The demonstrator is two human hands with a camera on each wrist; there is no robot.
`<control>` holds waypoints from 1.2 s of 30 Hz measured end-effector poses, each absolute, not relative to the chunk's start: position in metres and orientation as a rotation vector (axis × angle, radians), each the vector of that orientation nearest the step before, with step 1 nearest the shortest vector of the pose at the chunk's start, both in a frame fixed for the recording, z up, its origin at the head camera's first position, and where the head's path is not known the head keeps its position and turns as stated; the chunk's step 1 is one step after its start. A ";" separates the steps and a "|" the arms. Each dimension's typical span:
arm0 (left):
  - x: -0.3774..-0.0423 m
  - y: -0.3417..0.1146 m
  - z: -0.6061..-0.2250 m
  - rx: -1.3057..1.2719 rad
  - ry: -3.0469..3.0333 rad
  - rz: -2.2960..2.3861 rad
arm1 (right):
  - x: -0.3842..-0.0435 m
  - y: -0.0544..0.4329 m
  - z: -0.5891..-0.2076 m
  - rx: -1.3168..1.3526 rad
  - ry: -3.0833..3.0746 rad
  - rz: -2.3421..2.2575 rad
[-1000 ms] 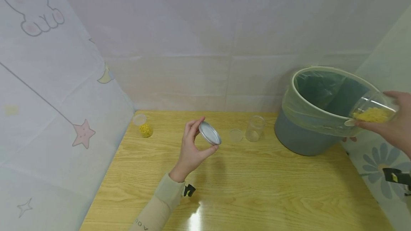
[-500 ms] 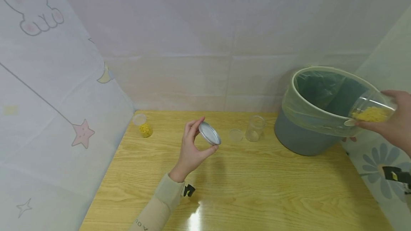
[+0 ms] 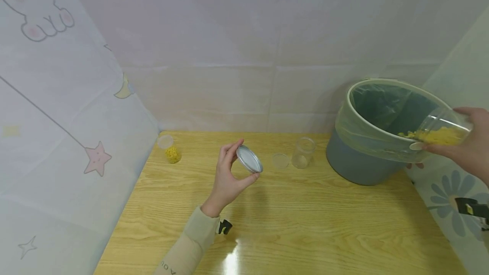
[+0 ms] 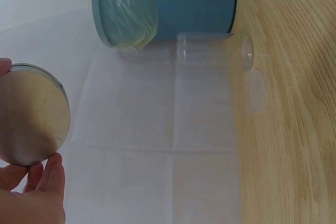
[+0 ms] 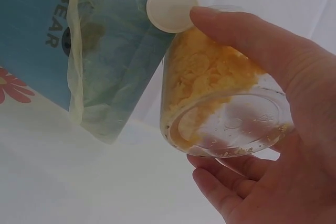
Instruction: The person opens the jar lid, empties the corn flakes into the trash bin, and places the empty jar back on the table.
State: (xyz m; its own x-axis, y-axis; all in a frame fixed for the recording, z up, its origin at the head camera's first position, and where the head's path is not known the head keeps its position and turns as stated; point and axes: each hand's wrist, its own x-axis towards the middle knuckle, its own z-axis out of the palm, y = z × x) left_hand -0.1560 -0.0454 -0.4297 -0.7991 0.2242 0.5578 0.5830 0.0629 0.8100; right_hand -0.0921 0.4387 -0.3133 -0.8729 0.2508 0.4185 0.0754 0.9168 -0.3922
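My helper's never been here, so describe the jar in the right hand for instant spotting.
Find the big blue bin at the right end of the table. At its near-right rim, the right hand holds a clear jar. Unlike the empty-looking jar and far-left jar, both standing, it is tipped toward the bin, yellow flakes at its mouth.

Soft, even light leaves a white glare (image 3: 231, 263) far from the back edge of the table (image 3: 305, 224), while both wrist views look dimmer (and greyer).

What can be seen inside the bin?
A translucent liner lines the bin; yellow flakes spill from the tilted jar at its opening. The near side hides the bottom.
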 end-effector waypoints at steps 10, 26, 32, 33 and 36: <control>-0.160 -0.047 -0.437 -0.821 -2.057 -1.819 | -0.092 0.447 -0.317 -0.277 -2.618 0.553; -0.152 -0.045 -0.423 -0.821 -2.062 -1.817 | -0.096 0.449 -0.316 -0.228 -2.614 0.574; -0.152 -0.044 -0.424 -0.825 -2.069 -1.805 | -0.098 0.452 -0.314 -0.201 -2.642 0.522; -0.152 -0.044 -0.423 -0.825 -2.073 -1.802 | -0.098 0.452 -0.313 -0.197 -2.648 0.509; -0.151 -0.044 -0.421 -0.830 -2.086 -1.785 | -0.100 0.453 -0.311 -0.188 -2.667 0.465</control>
State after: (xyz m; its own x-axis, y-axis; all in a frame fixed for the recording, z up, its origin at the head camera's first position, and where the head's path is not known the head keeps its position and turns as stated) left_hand -0.1506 -0.0437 -0.4213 -0.7985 0.2454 0.5496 0.5810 0.0754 0.8104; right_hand -0.0996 0.4530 -0.3111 -0.9007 0.2012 0.3851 0.0588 0.9346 -0.3507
